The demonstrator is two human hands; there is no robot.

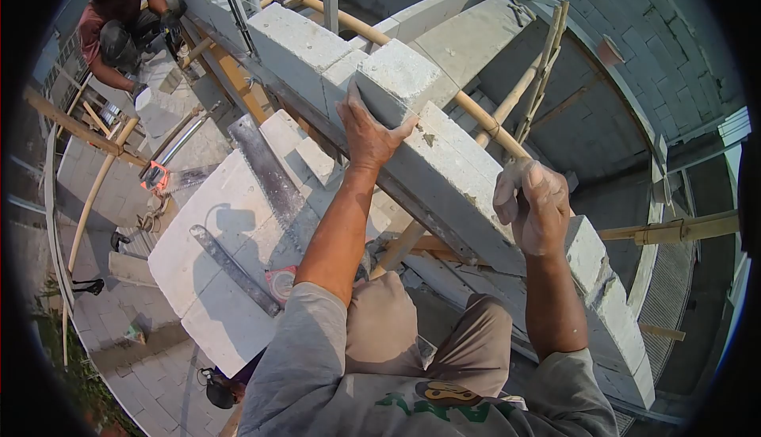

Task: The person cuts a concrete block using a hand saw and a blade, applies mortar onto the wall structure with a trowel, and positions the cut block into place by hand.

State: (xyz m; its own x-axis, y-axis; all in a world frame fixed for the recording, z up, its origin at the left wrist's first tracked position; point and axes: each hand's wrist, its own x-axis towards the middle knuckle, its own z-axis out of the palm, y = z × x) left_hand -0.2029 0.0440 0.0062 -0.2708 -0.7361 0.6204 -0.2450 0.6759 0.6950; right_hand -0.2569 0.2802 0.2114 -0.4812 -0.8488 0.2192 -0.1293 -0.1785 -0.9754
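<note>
1. Stretching out to the block wall, the left hand is spread, thumb and fingers splayed against the near side of a raised block.
2. That raised block sits at the top of the wall, higher than its neighbours; the palm's contact is hidden behind the hand.
3. Bent upward at the elbow, the right hand curls into a fist over the wall; whether it encloses anything, or touches the wall, I cannot tell.
4. On the wall's near side, a handsaw lies in view, while the left forearm and sleeve partly hide a tape measure.
5. Near the wall's far end, a crouching person is cut off at the top.
</note>
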